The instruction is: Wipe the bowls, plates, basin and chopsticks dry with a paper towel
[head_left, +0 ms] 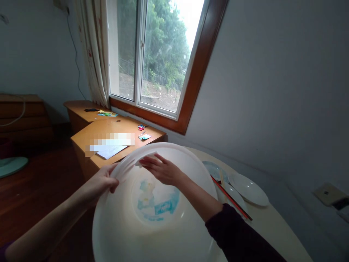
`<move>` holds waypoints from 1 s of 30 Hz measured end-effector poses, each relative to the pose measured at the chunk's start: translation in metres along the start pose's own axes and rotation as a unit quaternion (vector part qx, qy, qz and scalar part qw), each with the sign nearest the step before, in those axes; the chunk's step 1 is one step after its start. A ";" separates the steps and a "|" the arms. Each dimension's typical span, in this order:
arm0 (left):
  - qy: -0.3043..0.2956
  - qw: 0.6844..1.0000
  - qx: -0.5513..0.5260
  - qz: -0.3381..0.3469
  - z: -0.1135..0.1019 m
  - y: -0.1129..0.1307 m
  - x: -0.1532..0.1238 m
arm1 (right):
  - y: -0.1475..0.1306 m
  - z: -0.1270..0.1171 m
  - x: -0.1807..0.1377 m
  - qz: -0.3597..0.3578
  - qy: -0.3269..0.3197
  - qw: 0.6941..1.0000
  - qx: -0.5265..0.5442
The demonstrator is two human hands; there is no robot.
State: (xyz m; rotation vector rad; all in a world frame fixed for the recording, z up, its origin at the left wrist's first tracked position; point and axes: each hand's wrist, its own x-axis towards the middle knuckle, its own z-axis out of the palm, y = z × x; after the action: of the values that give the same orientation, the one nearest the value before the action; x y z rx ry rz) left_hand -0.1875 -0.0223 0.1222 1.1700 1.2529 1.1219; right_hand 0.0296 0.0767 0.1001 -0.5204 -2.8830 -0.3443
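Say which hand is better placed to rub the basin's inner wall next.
Probably the right hand: it is inside the white plastic basin, near the rim, with a white cloth or tissue under it. The left hand grips the rim, perhaps steadying it.

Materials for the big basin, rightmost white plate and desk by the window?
Basin: likely plastic; milky, semi-gloss, soft highlights, printed base.
Plate: smooth, glossy, bright highlights; ceramic or plastic, unclear.
Desk: orange-brown with a slight sheen; wood or wood-look laminate.
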 end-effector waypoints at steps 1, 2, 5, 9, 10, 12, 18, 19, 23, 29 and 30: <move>-0.001 1.000 -0.001 -0.003 -0.001 0.000 -0.001 | -0.001 -0.002 0.003 -0.012 0.002 1.000 0.002; 0.003 1.000 0.001 -0.003 -0.003 0.001 -0.002 | -0.001 -0.001 0.004 -0.003 0.008 1.000 -0.001; 0.035 0.999 0.016 0.017 -0.011 0.002 -0.005 | 0.007 0.010 -0.010 0.101 0.031 0.994 -0.026; 0.078 0.994 0.047 0.052 -0.014 0.004 -0.009 | 0.011 0.037 -0.042 0.211 0.009 0.976 -0.042; 0.083 0.993 0.054 0.058 -0.013 0.004 -0.009 | 0.008 0.042 -0.048 0.228 -0.004 0.973 -0.021; 0.090 0.992 0.055 0.064 -0.010 0.005 -0.008 | 0.000 0.051 -0.055 0.264 -0.023 0.964 0.030; 0.095 0.993 0.036 0.064 -0.004 0.006 -0.003 | -0.020 0.046 -0.041 0.338 0.011 0.936 0.097; 0.095 0.993 0.036 0.066 -0.004 0.006 -0.003 | -0.022 0.039 -0.034 0.345 0.044 0.932 0.103; 0.087 0.993 0.040 0.073 -0.002 0.007 -0.003 | -0.040 0.000 0.004 0.300 0.260 0.910 0.117; 0.102 0.990 0.061 0.079 0.001 0.005 -0.001 | -0.074 -0.038 0.056 0.061 0.178 0.982 -0.005; 0.109 0.989 0.066 0.078 0.000 0.005 -0.001 | -0.075 -0.039 0.060 0.057 0.176 0.983 -0.017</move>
State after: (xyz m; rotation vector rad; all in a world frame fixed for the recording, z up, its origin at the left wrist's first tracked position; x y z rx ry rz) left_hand -0.1870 -0.0229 0.1272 1.2897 1.4390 1.3274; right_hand -0.0469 0.0178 0.1367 -0.5643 -2.4999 -0.4219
